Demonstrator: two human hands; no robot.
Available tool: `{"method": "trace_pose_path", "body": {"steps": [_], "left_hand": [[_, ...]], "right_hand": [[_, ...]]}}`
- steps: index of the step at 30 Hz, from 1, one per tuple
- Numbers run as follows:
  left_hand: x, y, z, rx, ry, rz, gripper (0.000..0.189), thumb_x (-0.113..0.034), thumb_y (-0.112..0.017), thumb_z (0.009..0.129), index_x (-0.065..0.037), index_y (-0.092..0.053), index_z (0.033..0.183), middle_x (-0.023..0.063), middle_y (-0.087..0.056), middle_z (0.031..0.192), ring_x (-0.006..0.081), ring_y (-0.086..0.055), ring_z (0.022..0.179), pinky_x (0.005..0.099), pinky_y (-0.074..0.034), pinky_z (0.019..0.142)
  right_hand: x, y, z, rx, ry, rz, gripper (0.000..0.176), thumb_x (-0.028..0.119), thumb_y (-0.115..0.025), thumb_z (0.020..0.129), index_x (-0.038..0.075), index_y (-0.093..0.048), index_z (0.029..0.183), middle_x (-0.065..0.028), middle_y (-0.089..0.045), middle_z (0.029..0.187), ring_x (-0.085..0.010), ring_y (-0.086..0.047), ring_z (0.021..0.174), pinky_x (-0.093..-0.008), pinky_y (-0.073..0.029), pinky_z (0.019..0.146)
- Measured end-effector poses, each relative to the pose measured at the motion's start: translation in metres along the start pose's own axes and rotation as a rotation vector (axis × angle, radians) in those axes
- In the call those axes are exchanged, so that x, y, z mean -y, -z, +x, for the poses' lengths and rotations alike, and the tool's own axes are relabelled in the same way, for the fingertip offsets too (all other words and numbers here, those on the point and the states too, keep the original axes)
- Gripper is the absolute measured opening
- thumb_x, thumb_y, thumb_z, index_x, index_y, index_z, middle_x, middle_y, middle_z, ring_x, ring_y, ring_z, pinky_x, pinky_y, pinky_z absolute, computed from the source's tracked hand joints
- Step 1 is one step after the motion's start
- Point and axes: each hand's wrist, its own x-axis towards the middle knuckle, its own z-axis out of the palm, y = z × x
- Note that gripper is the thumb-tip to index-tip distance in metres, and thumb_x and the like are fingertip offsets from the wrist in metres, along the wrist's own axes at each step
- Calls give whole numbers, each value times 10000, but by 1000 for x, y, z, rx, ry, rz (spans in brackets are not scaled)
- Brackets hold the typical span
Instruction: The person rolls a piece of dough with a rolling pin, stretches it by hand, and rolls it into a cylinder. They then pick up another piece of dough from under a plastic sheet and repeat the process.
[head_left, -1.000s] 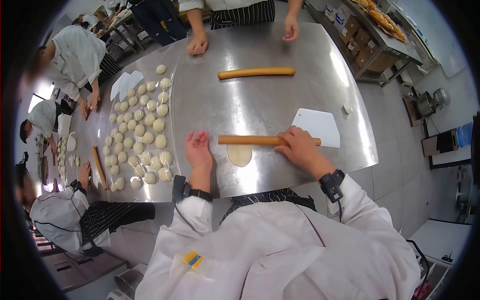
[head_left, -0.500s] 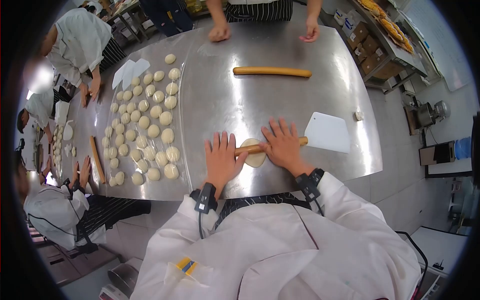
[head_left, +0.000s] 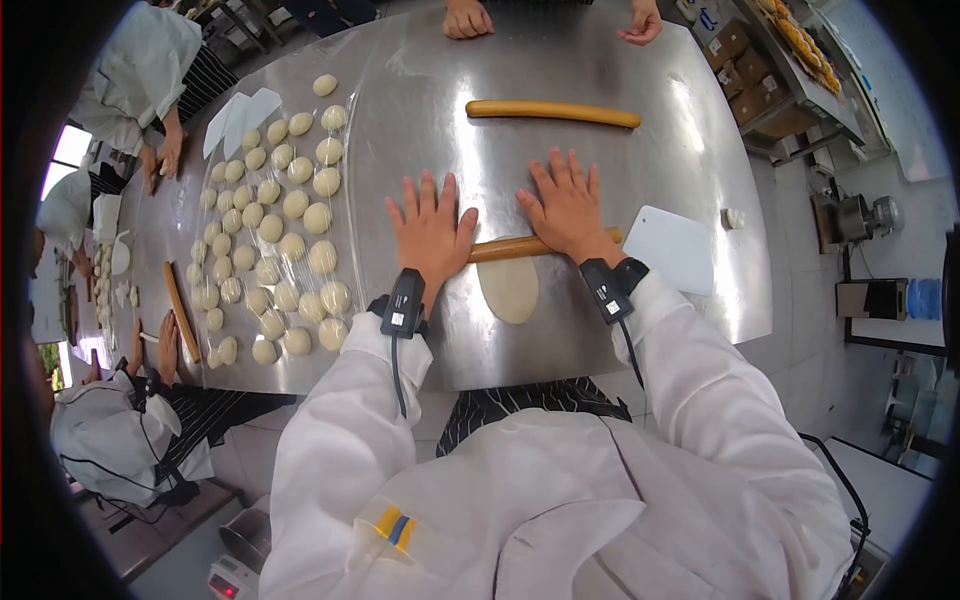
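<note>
My left hand (head_left: 430,232) lies over the left end of a wooden rolling pin (head_left: 505,248), palm down with fingers spread forward. Across the pin's right part rests my right hand (head_left: 570,212), also flat with its fingers stretched apart. A thin, oval sheet of dough (head_left: 511,294) extends from beneath the pin toward me on the metal table (head_left: 420,130). Just right of my right hand is a white dough scraper (head_left: 672,250). The parts of the pin under my palms are hidden.
Several dough balls (head_left: 296,204) sit under clear plastic film on the left. Another rolling pin (head_left: 552,113) lies farther back, near a co-worker's hands (head_left: 467,18). White scrapers (head_left: 240,122) lie at the back left. More co-workers stand along the left side.
My hands have moved forward with the rolling pin, from the middle of the dough to its far end. The dough now looks longer toward me. The view has shifted a little.
</note>
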Motion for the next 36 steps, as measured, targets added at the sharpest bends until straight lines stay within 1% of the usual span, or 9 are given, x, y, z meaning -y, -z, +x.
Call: {"method": "trace_pose_path", "body": {"steps": [2, 13, 23, 25, 28, 29, 30, 32, 36], "left_hand": [[0, -3, -17, -197, -111, 67, 623, -472, -412, 952, -106, -418, 1456, 190, -346, 1527, 408, -232, 1439, 622, -71, 1152], [-11, -18, -124, -115, -151, -15, 770, -484, -550, 858, 16, -398, 1423, 197, -368, 1499, 359, -277, 1422, 523, -152, 1156], [-1, 3, -57, -32, -160, 40, 757, -561, -489, 903, -2, -432, 1409, 220, -397, 1476, 384, -315, 1403, 543, -192, 1141], [12, -11, -31, -179, -125, -66, 620, -450, -557, 904, -20, -500, 1347, 232, -481, 1388, 406, -414, 1315, 539, -274, 1099], [2, -8, -35, -521, -63, -358, 341, -156, -675, 775, 1, -609, 1071, 223, -601, 1115, 431, -533, 1065, 524, -395, 976], [-2, -5, -49, -681, -139, -333, 315, -223, -663, 756, -32, -634, 1005, 180, -627, 1010, 374, -552, 1054, 534, -388, 935], [-1, 1, -66, -340, -114, -247, 390, -279, -642, 803, -62, -631, 1127, 182, -602, 1179, 356, -496, 1209, 575, -337, 1021], [-10, 6, -90, 74, -95, -49, 641, -425, -562, 896, -108, -428, 1436, 168, -336, 1527, 354, -217, 1455, 581, -132, 1173], [-6, -7, -90, -42, -151, -69, 751, -493, -509, 921, -67, -302, 1504, 220, -303, 1538, 387, -219, 1454, 563, -129, 1168]], "right_hand": [[2, 1, -12, -58, -9, -7, 657, 576, -405, 960, 101, -493, 1406, -215, -309, 1534, -397, -224, 1444, -603, -93, 1158], [12, 5, -116, -131, 150, -7, 665, 530, -513, 921, 35, -513, 1365, -218, -379, 1492, -376, -310, 1409, -557, -173, 1147], [1, 11, -52, -21, 203, -113, 649, 526, -442, 964, 55, -460, 1410, -202, -386, 1493, -374, -301, 1410, -563, -179, 1147], [-1, 10, -24, 33, 96, -99, 620, 504, -406, 983, 41, -467, 1391, -212, -407, 1472, -381, -300, 1407, -572, -181, 1147], [-5, 29, -22, -73, 22, 177, 513, 403, -512, 948, 14, -529, 1282, -204, -523, 1336, -396, -417, 1299, -572, -233, 1114], [-13, 21, -31, -170, 121, 213, 497, 365, -598, 893, 18, -551, 1246, -202, -557, 1277, -394, -463, 1236, -559, -261, 1094], [-18, 12, -45, -208, 207, 144, 501, 343, -646, 845, 25, -565, 1224, -211, -562, 1257, -393, -468, 1228, -573, -252, 1094], [-24, 10, -78, -148, 260, 86, 534, 336, -673, 794, 33, -566, 1220, -200, -553, 1254, -418, -427, 1266, -623, -158, 1130], [-29, 8, -92, 13, 265, -23, 654, 395, -596, 858, 16, -454, 1371, -210, -437, 1419, -431, -286, 1387, -629, -91, 1147]]}}
